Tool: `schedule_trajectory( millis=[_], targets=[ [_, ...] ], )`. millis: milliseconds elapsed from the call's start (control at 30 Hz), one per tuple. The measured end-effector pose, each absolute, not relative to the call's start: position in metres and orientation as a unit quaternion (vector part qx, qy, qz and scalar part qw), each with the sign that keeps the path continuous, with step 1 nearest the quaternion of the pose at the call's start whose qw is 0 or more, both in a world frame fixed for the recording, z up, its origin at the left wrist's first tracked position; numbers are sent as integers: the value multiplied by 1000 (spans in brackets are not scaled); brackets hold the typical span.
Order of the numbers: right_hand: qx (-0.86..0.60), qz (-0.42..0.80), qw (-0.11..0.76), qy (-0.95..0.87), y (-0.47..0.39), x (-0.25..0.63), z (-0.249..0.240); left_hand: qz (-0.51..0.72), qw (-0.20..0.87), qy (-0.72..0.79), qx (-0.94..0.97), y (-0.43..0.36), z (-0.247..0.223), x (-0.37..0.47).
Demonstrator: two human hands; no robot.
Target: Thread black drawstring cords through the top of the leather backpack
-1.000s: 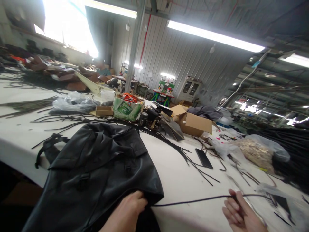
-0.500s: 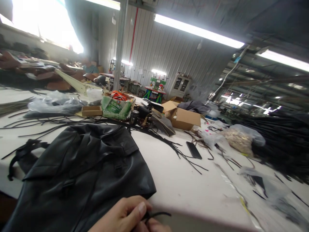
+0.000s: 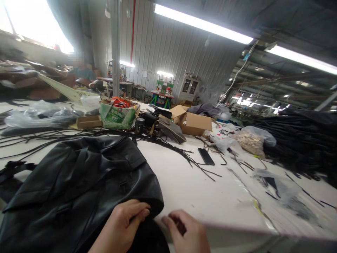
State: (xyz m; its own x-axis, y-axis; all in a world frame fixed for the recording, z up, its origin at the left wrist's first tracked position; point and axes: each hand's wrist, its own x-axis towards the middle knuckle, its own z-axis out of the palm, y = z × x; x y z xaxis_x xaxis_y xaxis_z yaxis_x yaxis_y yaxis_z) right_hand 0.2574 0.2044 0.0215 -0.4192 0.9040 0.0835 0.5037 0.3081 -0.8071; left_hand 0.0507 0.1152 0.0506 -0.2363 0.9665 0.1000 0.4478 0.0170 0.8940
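Note:
A black backpack (image 3: 97,182) lies on the white table, its lower edge near the table's front. My left hand (image 3: 126,221) pinches the backpack's edge at its lower right corner, thumb against the fingers. Just right of that corner is my right hand (image 3: 185,230), apart from the left, with fingers curled and thumb close to the index finger. Whether anything thin sits between those fingertips cannot be made out. Dark fabric hangs below my left hand.
Black cords (image 3: 168,143) stretch across the white table (image 3: 189,186) behind the backpack. Farther back are a green bag (image 3: 117,116), a small brown box (image 3: 88,122) and an open carton (image 3: 196,121). A phone (image 3: 206,156) lies right of the cords. A black fabric pile (image 3: 302,140) stands at right.
My hands were together at the corner with a thin black strip; now they are apart, the right one farther right. The strip no longer shows. The view has shifted, moving the scene left.

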Motion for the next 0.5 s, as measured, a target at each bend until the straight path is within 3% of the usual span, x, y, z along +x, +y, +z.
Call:
schedule_trajectory(
  millis=[67,167,300,500],
  targets=[
    [-460,365,324,-741,229,259,32,391,259,673,573,119,47,50],
    [-382,419,306,-765,245,243,41,284,204,718,602,126,43,57],
    [-324,373,314,-811,243,224,50,195,169,759,598,136,43,71],
    [-314,403,261,-819,248,236,52,304,192,734,576,143,36,75]
  ],
)
